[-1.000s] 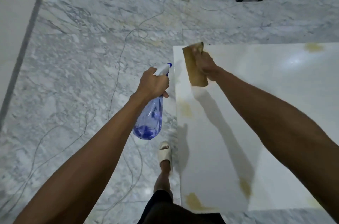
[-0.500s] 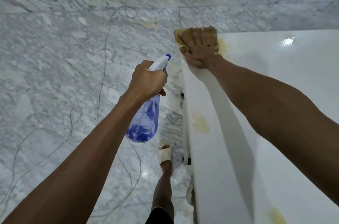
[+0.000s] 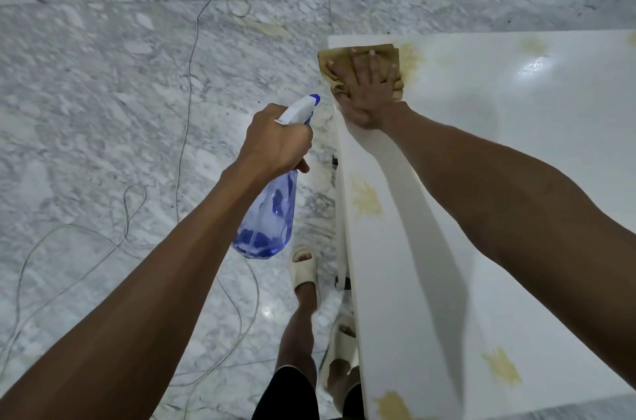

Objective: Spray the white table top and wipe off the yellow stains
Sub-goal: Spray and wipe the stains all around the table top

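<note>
The white table top (image 3: 516,158) fills the right side of the view. My right hand (image 3: 370,89) presses flat on a yellow-brown cloth (image 3: 330,61) at the table's far left corner, fingers spread. A smeared yellow stain (image 3: 411,63) lies just right of the cloth. Other yellow stains sit near the left edge (image 3: 366,201), at the near right (image 3: 502,366), at the near edge (image 3: 394,406) and at the far right (image 3: 533,46). My left hand (image 3: 275,139) holds a clear blue spray bottle (image 3: 266,216) over the floor, left of the table, its white nozzle pointing toward the cloth.
The floor (image 3: 103,92) is grey-white marble. A thin grey cable (image 3: 187,103) loops across it to the left of the table. My feet in pale slides (image 3: 304,270) stand close to the table's left edge.
The cloth went from hanging in my right hand's grip to lying flat under my spread palm at the corner. The view has tilted down and closer. The spray bottle has stayed in my left hand.
</note>
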Demonstrator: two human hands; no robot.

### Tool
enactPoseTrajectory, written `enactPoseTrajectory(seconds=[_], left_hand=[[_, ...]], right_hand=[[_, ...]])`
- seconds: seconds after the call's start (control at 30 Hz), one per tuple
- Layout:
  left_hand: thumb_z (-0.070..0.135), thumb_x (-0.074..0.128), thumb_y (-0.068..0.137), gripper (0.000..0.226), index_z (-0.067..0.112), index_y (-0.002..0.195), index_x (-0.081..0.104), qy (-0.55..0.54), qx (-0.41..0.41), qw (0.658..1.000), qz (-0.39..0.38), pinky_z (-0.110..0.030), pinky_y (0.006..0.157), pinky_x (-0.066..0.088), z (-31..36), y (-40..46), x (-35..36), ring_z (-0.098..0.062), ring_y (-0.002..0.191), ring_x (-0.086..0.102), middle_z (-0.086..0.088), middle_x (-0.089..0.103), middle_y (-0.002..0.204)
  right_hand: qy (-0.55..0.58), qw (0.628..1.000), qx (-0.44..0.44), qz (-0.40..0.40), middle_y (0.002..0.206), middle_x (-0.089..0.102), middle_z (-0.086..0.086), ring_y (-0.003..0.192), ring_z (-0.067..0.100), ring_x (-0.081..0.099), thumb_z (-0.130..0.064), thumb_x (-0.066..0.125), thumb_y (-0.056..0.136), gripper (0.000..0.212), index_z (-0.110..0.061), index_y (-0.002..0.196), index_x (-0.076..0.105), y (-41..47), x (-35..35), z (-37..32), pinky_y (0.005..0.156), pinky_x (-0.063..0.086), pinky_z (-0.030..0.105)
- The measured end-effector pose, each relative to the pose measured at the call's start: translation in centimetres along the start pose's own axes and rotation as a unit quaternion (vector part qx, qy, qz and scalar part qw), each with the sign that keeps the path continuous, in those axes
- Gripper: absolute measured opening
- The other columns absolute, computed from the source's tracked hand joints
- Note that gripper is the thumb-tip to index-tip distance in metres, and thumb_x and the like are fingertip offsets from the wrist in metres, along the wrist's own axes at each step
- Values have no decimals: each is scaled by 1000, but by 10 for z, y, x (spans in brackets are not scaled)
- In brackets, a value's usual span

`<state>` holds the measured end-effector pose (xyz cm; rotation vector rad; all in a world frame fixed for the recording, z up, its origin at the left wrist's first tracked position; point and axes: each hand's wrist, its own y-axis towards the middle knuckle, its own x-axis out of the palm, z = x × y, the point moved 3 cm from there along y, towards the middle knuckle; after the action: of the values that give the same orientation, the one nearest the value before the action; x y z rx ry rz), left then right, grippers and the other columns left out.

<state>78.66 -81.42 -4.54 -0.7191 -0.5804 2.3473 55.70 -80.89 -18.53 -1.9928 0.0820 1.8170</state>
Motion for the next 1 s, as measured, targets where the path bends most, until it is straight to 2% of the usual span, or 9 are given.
enactPoseTrajectory(seconds=[0.2,0.3,0.37,0.47,0.53,0.6,0.67,0.9,1.0], left_hand=[[14,54,83,32,-17,88,62,-3,-2,1000,12,-52,67,58,-23,-36,15,-24,41,66,-35,68,89],[11,54,90,29,-16,91,63,10,2,1000,23,-39,66,51,-38,-62,29,-23,41,67,-29,71,87],[14,55,89,31,-16,92,63,1,-2,1000,27,-38,65,50,-49,-82,38,-23,41,67,-19,71,80],[14,55,88,30,-14,90,65,0,-2,999,34,-34,61,51,-67,-117,52,-25,43,67,-20,73,81],[12,56,90,25,-10,86,66,-1,2,999,43,-29,56,50,-81,-140,61,-24,43,67,-22,75,86],[13,56,93,27,-12,88,65,-4,3,999,50,-30,56,49,-95,-165,70,-24,42,66,-21,73,83],[15,56,92,31,-15,91,64,-13,0,998,56,-35,60,50,-109,-187,79,-25,42,66,-23,73,83],[11,55,94,27,-14,92,67,-18,-20,998,55,-25,50,51,-150,-262,103,-27,48,63,-23,69,83],[11,55,92,28,-14,91,67,-16,-25,998,60,-38,60,60,-163,-285,107,-27,49,66,-27,73,88]], right_hand=[[-2,999,-11,43,167,-1,4,152,39,-2,-72,-12,77,86,-42,156,7,-52,14,-15,113,-1,70],[-57,995,-14,86,155,41,7,140,41,40,-71,-4,91,77,-43,146,42,-80,24,-21,105,28,73],[-35,990,-62,124,138,61,4,124,37,59,-69,13,96,64,-44,132,59,-90,43,-23,99,36,65],[-1,972,-154,180,133,65,5,126,38,53,-66,32,95,52,-43,130,62,-122,71,-25,100,30,62],[-23,959,-158,234,131,66,6,127,36,47,-66,40,93,50,-43,134,55,-146,79,-26,106,23,61],[-42,945,-150,287,129,67,6,124,38,54,-67,44,91,54,-42,139,46,-170,86,-28,107,19,61],[-37,933,-155,323,129,67,7,118,40,63,-66,43,92,52,-42,139,47,-193,92,-34,103,28,62],[-16,947,-157,281,137,60,12,124,44,56,-64,26,99,55,-39,134,59,-277,115,-47,108,18,64],[-19,951,-154,269,138,60,13,125,46,55,-62,26,100,53,-39,134,60,-307,125,-52,110,12,63]])
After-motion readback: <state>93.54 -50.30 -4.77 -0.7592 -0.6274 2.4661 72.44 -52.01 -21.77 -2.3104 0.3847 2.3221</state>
